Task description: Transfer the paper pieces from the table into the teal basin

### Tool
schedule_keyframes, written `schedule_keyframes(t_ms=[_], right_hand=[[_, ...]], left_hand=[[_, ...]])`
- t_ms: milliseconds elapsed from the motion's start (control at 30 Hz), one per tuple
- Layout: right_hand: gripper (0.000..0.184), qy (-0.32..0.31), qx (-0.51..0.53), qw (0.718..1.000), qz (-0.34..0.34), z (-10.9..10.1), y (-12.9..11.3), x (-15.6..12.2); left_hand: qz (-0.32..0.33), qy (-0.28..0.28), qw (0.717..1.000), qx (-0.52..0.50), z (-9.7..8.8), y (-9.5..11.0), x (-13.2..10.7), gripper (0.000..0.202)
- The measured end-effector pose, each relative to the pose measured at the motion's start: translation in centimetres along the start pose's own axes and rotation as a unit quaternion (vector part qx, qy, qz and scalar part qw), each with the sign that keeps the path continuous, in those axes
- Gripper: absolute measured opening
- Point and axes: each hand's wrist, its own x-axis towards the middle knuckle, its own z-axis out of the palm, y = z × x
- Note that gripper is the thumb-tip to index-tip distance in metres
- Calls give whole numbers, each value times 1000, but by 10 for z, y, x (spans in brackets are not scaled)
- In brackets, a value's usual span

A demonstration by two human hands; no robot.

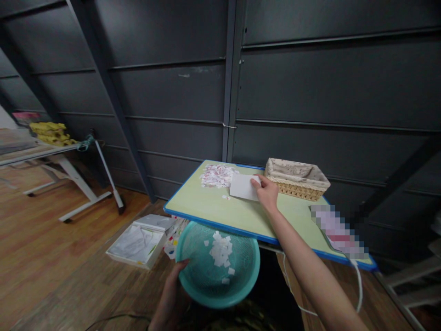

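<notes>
A green plastic colander (253, 271) sits below the table's front edge, with small white paper pieces (221, 250) inside. My left hand (175, 285) grips its left rim, the thumb over the edge. On the table, my right hand (266, 189) is closed on the right end of a white card (243, 186). The card's left edge is beside a heap of small printed paper scraps (217, 175). A few loose scraps (226, 197) lie in front of the card.
The pale green table (196, 209) has a blue edge. A lined wicker basket (296, 179) stands at its back right, and a blurred-out flat item (339, 232) lies at the right. An open white box (138, 241) rests on the floor. A dark panelled wall (179, 92) rises behind.
</notes>
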Motion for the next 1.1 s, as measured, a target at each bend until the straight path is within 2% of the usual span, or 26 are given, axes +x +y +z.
schedule_keyframes(t_ms=[167, 333, 433, 500, 567, 633, 700, 767, 833, 933, 1100], right_hand=[[45, -40, 19, 999, 2, 0, -3, -1], [46, -50, 39, 998, 19, -1, -6, 0], [48, -135, 122, 982, 46, 1, -8, -5], [51, -211, 179, 958, 75, 4, -10, -10], [56, -258, 216, 936, 100, 8, -11, -13], [59, -236, 236, 936, 110, 11, -9, -13], [58, -156, 225, 956, 102, 12, -5, -8], [56, -72, 172, 979, 83, 11, 0, -2], [54, -37, 113, 991, 65, 9, 3, 2], [51, -45, 79, 995, 43, 10, 3, 2], [52, -82, 101, 991, 34, 13, -1, -3]], left_hand=[[-5, 16, 1000, -11, 3, 1, -2, 60], [14, 11, 1000, -16, 5, 2, -1, 57], [10, 21, 1000, -19, 3, 2, 1, 48], [11, 16, 1000, -22, 3, 3, 1, 41], [14, 9, 1000, -25, 5, 4, -1, 39], [17, 6, 1000, -22, 8, 4, -4, 44], [19, 10, 1000, -18, 9, 4, -5, 52], [11, 12, 1000, -21, 9, 5, -5, 56], [2, 9, 1000, -30, 8, 5, -3, 58], [8, 12, 999, -32, 8, 5, -2, 59], [8, 25, 999, -29, 13, 7, -8, 60]])
